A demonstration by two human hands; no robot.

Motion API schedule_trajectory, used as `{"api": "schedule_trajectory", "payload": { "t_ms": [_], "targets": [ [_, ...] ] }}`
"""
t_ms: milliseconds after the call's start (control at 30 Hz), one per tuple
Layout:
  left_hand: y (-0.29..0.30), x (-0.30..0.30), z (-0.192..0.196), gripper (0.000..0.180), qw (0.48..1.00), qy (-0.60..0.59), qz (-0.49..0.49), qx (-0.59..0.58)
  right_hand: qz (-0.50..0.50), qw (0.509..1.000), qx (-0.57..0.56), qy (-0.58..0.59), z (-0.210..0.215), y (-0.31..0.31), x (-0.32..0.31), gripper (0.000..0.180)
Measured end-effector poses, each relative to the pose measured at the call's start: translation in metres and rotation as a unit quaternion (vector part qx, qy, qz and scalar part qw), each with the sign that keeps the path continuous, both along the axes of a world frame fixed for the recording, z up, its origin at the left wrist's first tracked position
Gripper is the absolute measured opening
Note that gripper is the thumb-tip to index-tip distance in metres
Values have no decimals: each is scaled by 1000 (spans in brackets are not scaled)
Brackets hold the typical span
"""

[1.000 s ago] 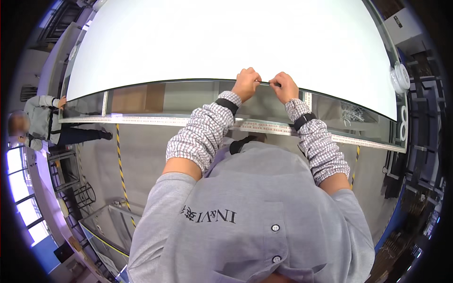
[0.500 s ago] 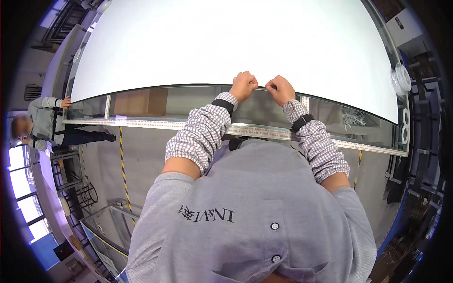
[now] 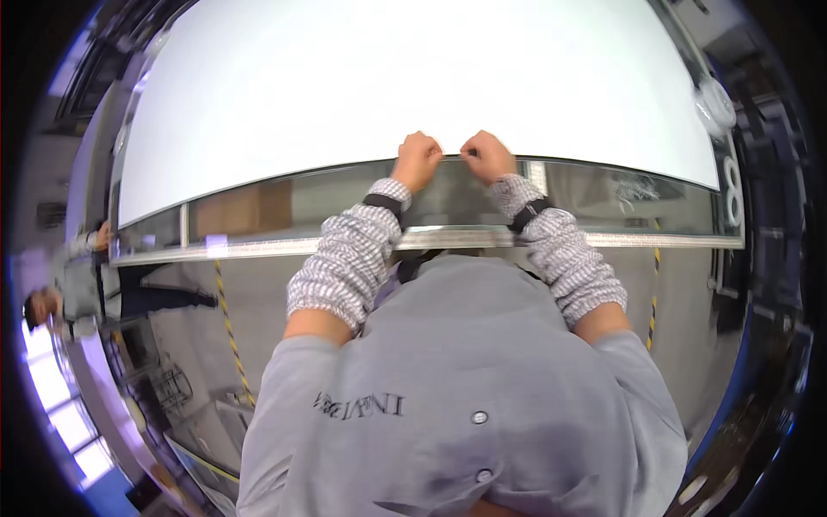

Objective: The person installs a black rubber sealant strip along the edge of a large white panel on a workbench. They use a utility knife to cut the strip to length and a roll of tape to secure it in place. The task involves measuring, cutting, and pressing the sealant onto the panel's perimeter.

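Observation:
A large white panel [image 3: 413, 77] lies flat in front of me, with a thin dark line along its near edge. My left hand [image 3: 419, 161] is closed at that edge, thumb and fingers pinched together. Just to its right, my right hand [image 3: 488, 158] is also closed on the edge, its fingers curled. A small gap separates the two hands. Whatever lies between the fingertips is too small to make out. Both forearms wear checked sleeve covers [image 3: 346, 267] with dark bands near the wrists.
The panel rests over a glass-topped table with a metal front rail [image 3: 276, 249]. White tape rolls [image 3: 715, 107] sit at its right side. Under the glass are a brown box [image 3: 245, 208] and white scraps [image 3: 636, 191]. Another person [image 3: 90, 284] touches the table's left end.
The whole view has turned slightly and blurred. Both hands appear a little further left in the picture, still closed at the panel's near edge.

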State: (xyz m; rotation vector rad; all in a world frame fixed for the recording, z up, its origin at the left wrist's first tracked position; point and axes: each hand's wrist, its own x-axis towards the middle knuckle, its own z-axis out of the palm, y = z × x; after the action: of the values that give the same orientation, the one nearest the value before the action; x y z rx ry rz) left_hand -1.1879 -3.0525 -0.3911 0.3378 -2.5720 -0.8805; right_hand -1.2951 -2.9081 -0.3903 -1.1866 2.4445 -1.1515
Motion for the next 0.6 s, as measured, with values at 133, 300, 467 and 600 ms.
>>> {"api": "schedule_trajectory", "payload": {
  "t_ms": [133, 300, 467, 600],
  "targets": [
    [-2, -1, -1, 8, 1000, 6, -15, 1, -13, 999, -10, 34, -3, 0, -1, 11],
    [-7, -1, 1, 9, 999, -29, -12, 21, -16, 999, 19, 46, 2, 18, -13, 13],
    [-14, 2, -3, 11, 991, -39, 3, 132, -82, 996, 4, 43, 0, 86, -55, 15],
    [-21, 0, -6, 9, 983, -87, 10, 164, -169, 984, 15, 60, -6, 155, -100, 15]
  ]
}}
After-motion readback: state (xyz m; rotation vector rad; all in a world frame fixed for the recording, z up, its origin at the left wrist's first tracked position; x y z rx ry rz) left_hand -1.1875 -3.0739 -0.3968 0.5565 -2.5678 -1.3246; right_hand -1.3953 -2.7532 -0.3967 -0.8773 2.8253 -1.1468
